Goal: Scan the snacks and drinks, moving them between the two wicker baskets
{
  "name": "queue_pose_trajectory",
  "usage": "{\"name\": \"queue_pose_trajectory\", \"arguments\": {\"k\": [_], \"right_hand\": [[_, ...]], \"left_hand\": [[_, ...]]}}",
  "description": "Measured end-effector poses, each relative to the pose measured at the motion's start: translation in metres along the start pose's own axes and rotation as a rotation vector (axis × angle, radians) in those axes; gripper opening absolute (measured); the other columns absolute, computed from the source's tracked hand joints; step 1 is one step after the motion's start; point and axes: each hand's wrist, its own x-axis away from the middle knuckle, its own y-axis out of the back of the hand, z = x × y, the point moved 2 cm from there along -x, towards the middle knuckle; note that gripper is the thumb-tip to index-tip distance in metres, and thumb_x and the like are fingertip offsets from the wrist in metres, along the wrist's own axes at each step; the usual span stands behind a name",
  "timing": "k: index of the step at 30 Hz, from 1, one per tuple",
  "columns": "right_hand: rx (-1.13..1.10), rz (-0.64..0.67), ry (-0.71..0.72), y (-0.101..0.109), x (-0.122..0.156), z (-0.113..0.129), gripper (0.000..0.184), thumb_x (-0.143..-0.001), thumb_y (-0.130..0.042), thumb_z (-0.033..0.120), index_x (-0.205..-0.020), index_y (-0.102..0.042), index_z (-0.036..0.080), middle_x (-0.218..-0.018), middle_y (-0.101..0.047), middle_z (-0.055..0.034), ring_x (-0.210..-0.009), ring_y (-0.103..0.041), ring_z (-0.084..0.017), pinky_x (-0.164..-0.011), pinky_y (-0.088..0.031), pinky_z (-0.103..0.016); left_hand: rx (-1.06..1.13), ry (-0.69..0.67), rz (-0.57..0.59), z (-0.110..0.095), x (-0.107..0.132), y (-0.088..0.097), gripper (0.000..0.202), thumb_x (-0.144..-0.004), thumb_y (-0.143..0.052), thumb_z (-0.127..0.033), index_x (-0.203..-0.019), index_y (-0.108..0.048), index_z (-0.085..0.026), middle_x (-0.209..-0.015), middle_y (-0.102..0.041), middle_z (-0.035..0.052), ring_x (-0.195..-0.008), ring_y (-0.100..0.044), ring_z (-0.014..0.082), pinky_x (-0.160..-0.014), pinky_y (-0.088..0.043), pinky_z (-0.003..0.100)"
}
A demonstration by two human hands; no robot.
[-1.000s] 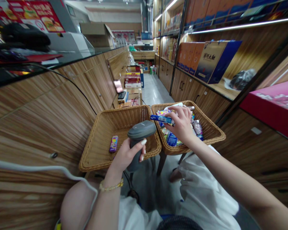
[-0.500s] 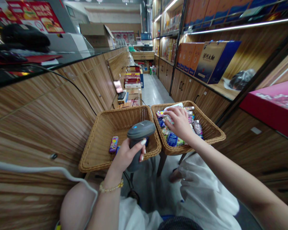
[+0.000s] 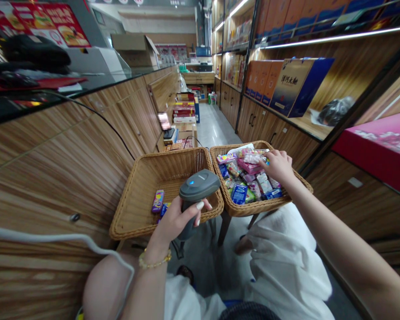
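Observation:
My left hand [image 3: 180, 218] grips a grey barcode scanner [image 3: 200, 186] by its handle, with a small blue light lit on its head. The scanner hovers over the right front part of the left wicker basket [image 3: 123, 195]. Inside that basket lie a purple sweets pack [image 3: 158, 201] and a blue pack [image 3: 166, 208] beside it. My right hand [image 3: 280, 165] is over the right side of the other wicker basket [image 3: 300, 186], thumb and fingers apart among small packets. A clear packet of pale sweets [image 3: 253, 158] and a blue box [image 3: 239, 194] lie there.
A wooden counter [image 3: 113, 115] runs along the left, with a white cable [image 3: 86, 240] in front. Shelves with gift boxes [image 3: 293, 86] line the right. A red-pink box [image 3: 383, 142] juts in at right. Stacked boxes [image 3: 184, 109] stand farther down the aisle.
My right hand has moved right across its basket, uncovering packets in the middle. The scanner in my left hand has shifted slightly right and tilted.

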Motion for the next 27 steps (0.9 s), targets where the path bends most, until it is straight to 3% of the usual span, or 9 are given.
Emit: {"name": "queue_pose_trajectory", "arguments": {"k": [5, 9, 19, 27], "right_hand": [[-0.148, -0.138, 0.234, 0.013, 0.009, 0.014, 0.019, -0.093, -0.065, 0.036, -0.106, -0.072, 0.024, -0.115, -0.072, -0.0113, -0.113, -0.055, -0.034, -0.100, -0.039, -0.055], [-0.187, -0.269, 0.402, 0.026, 0.020, 0.032, 0.016, -0.092, -0.070, 0.030, -0.107, -0.072, 0.027, -0.118, -0.071, -0.0070, -0.118, -0.053, -0.031, -0.108, -0.034, -0.054], [-0.189, -0.452, 0.530, 0.043, 0.039, 0.072, 0.015, -0.092, -0.076, 0.034, -0.107, -0.073, 0.034, -0.125, -0.066, -0.0033, -0.121, -0.053, -0.029, -0.115, -0.033, -0.054], [-0.185, -0.431, 0.550, 0.043, 0.046, 0.079, 0.017, -0.090, -0.077, 0.029, -0.104, -0.075, 0.037, -0.123, -0.067, -0.0014, -0.122, -0.052, -0.029, -0.117, -0.033, -0.055]], "left_hand": [[-0.026, 0.012, 0.021, 0.004, 0.001, 0.002, 0.034, -0.094, -0.068, -0.046, -0.094, -0.073, -0.013, -0.060, -0.061, 0.0007, -0.053, -0.055, 0.0144, -0.057, -0.046, 0.027], [-0.043, 0.034, 0.000, 0.005, 0.001, 0.002, 0.036, -0.093, -0.068, -0.049, -0.088, -0.072, -0.014, -0.059, -0.061, 0.0011, -0.052, -0.055, 0.0142, -0.056, -0.045, 0.027], [-0.050, 0.036, 0.000, 0.010, -0.001, 0.003, 0.038, -0.094, -0.067, -0.051, -0.085, -0.072, -0.015, -0.056, -0.061, 0.0010, -0.052, -0.056, 0.0154, -0.054, -0.045, 0.027], [-0.046, 0.045, -0.009, 0.008, 0.000, 0.002, 0.037, -0.094, -0.067, -0.050, -0.085, -0.071, -0.015, -0.058, -0.062, 0.0013, -0.051, -0.055, 0.0143, -0.054, -0.045, 0.026]]}}
